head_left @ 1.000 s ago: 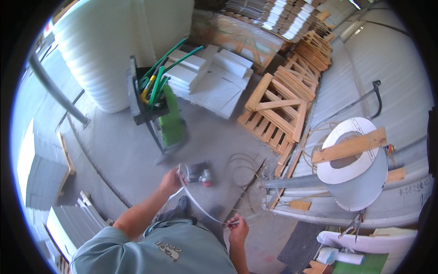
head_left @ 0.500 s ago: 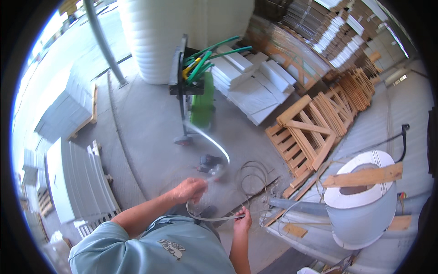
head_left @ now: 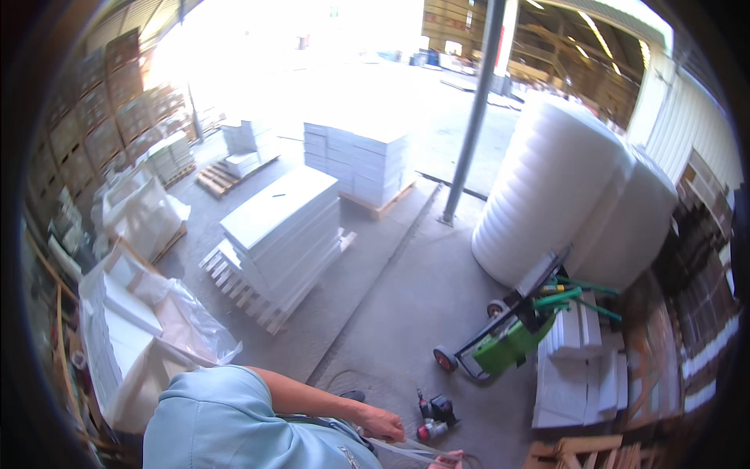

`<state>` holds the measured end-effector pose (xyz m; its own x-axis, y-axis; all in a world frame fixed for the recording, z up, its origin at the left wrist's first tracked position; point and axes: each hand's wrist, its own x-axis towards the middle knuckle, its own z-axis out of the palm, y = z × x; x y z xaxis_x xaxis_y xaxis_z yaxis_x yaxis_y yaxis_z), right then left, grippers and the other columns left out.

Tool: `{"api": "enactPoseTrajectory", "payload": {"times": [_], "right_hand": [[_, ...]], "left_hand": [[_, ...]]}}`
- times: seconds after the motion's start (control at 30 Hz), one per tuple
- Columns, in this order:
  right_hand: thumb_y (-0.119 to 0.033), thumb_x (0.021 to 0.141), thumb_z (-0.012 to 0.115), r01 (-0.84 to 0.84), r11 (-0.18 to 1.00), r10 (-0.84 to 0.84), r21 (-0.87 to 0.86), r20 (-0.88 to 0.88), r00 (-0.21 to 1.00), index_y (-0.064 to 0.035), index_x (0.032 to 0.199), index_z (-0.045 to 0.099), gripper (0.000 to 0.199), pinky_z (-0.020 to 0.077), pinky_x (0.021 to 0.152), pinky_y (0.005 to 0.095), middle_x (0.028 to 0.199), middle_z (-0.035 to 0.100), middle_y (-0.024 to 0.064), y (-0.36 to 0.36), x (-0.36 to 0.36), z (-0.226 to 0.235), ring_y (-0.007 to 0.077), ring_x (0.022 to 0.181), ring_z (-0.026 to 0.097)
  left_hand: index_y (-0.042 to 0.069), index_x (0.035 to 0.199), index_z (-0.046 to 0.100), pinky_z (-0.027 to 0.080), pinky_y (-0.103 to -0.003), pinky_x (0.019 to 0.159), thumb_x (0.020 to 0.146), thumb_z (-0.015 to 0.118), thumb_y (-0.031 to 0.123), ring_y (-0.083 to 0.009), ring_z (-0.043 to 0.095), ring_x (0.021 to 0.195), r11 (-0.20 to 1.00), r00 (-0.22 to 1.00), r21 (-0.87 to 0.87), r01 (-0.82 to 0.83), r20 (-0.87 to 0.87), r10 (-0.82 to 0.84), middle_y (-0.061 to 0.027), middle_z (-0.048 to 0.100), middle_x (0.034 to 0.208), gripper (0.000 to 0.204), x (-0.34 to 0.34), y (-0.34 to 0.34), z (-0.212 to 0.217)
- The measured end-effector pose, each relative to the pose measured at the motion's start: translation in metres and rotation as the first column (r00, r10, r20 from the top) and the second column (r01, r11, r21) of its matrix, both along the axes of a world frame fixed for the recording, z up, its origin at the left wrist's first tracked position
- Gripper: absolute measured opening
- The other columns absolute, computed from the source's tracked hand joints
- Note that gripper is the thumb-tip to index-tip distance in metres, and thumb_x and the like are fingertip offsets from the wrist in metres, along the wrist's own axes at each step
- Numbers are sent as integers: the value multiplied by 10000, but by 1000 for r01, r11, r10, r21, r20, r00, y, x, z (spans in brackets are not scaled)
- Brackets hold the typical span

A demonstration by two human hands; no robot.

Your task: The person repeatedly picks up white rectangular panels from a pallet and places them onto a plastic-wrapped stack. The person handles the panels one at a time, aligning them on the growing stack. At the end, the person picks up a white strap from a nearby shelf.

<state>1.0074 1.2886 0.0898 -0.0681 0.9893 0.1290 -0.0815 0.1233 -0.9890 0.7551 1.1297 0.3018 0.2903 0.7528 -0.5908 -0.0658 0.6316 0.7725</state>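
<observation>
My left hand (head_left: 383, 424) is low in the picture, its fingers curled around a pale, flat strap (head_left: 416, 450). The strap stretches from there toward my right hand (head_left: 447, 461), which shows only in part at the bottom edge. The right fingers are closed on the strap. On the floor just beyond my hands lies a red and black cordless power tool (head_left: 436, 417). One dark shoe (head_left: 354, 396) shows beside my left forearm.
A green and black wheeled cart (head_left: 508, 344) with green-handled tools stands ahead right, beside white blocks (head_left: 574, 375). Behind it rises a large white wrapped roll (head_left: 547, 187). Panels stacked on a pallet (head_left: 281, 219) stand left of a grey post (head_left: 473, 117). Wooden frames (head_left: 574, 452) lie lower right.
My view has swung left and up, so the hands now sit at the lower edge. The loose strap end that was swinging ahead of my left hand no longer shows there.
</observation>
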Motion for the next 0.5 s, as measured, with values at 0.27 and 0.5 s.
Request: {"api": "enactPoseTrajectory", "payload": {"times": [0.27,0.5], "right_hand": [[-12,743,655,-274,880,56,-387,-488,871,24,1125,567,393,510,760,315,964,631,121,52,26,11,191,852,604],[6,867,525,-628,693,-49,-355,-892,450,16,1137,559,272,493,796,315,979,593,101,44,-24,86,182,864,562]], "left_hand": [[46,694,544,435,-312,638,942,468,256,-136,519,590,966,965,155,-205,199,173,-44,540,632,333,-51,-51,-23],[31,822,591,497,-366,765,939,490,305,-216,614,798,828,822,-178,-531,126,555,-99,627,795,315,-100,-83,-58]]}}
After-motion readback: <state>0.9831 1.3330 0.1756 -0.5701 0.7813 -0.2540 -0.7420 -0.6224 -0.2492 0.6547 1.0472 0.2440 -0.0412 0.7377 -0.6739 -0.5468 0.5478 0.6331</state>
